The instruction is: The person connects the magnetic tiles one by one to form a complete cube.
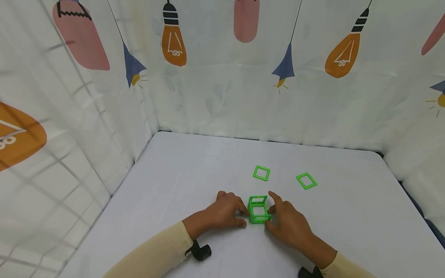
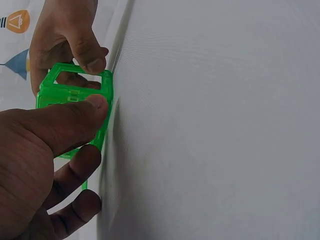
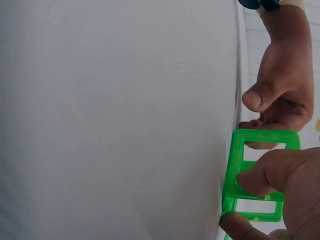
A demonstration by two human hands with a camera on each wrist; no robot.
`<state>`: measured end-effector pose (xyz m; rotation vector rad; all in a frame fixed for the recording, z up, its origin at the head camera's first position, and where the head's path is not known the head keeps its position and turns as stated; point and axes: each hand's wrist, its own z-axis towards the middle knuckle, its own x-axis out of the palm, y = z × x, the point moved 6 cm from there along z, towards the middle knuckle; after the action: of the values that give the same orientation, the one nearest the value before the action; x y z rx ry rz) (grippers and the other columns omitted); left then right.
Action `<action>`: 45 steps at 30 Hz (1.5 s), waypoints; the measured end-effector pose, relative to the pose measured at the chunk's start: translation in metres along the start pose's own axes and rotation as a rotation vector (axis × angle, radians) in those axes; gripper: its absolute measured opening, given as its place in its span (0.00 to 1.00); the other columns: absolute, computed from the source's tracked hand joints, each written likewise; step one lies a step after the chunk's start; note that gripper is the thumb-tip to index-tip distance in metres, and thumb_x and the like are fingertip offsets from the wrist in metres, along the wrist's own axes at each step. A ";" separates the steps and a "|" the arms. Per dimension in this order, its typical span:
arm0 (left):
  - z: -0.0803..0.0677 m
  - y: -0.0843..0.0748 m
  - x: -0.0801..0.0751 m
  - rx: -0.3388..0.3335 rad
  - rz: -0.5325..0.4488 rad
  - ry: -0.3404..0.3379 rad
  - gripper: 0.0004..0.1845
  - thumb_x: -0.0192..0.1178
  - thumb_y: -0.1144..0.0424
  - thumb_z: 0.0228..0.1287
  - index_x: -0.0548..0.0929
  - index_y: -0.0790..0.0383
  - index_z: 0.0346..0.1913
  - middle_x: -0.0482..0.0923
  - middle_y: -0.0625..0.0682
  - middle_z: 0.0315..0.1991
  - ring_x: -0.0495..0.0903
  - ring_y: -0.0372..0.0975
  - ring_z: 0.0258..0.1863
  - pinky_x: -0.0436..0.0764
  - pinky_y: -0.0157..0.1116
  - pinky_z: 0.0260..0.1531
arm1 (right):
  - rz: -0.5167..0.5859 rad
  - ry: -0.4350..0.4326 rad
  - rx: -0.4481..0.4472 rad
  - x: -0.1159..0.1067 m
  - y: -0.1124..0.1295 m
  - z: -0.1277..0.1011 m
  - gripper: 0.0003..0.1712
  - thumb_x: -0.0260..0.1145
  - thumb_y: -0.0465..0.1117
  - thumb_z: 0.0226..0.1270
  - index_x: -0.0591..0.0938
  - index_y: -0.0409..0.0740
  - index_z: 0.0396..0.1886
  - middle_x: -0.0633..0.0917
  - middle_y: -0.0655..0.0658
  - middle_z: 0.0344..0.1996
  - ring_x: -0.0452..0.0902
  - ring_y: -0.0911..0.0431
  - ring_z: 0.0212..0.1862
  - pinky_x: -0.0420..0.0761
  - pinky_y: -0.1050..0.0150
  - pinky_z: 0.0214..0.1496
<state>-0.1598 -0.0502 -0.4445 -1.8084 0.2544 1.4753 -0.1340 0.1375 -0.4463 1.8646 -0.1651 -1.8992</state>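
From the head view, I have a half-built green cube (image 1: 259,211) standing on the white table (image 1: 180,181), near its front edge, between my two hands. My left hand (image 1: 225,213) presses against its left side, fingers curled round the frame; my right hand (image 1: 287,221) closes on the right side, forefinger lifted and pointing up past the top edge. Two loose green squares lie flat further back: one square (image 1: 261,173) just behind the cube, the other square (image 1: 306,180) off to the right, well apart from each other. A printed curtain (image 1: 222,69) walls the table on three sides.

From the left wrist, my left thumb (image 2: 75,120) lies across the cube (image 2: 75,95) and my fingers curl beneath it, so I am gripping it. My right hand (image 2: 65,40) pinches the far frame from the other side.

From the right wrist, my right thumb and fingertips (image 3: 260,177) clamp the cube (image 3: 260,170) on its near panels, while my left hand (image 3: 280,95) meets the top frame.

I judge I am mid-assembly, squaring the standing panels so their edges sit flush. The next move, as I see it, calls for one hand holding the cube steady while the other fetches a loose square and brings it edge to edge without knocking the walls over.
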 end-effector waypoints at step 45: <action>0.009 0.013 0.002 -0.025 -0.047 -0.040 0.11 0.78 0.53 0.56 0.93 0.45 0.43 0.82 0.32 0.41 0.74 0.32 0.46 0.59 0.44 0.49 | 0.005 0.095 -0.102 0.001 -0.003 0.021 0.47 0.76 0.33 0.58 0.66 0.48 0.77 0.86 0.63 0.44 0.78 0.59 0.48 0.75 0.64 0.33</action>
<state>-0.1738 -0.0522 -0.4520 -1.7912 0.1729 1.4860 -0.1555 0.1350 -0.4472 1.8791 -0.0414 -1.7779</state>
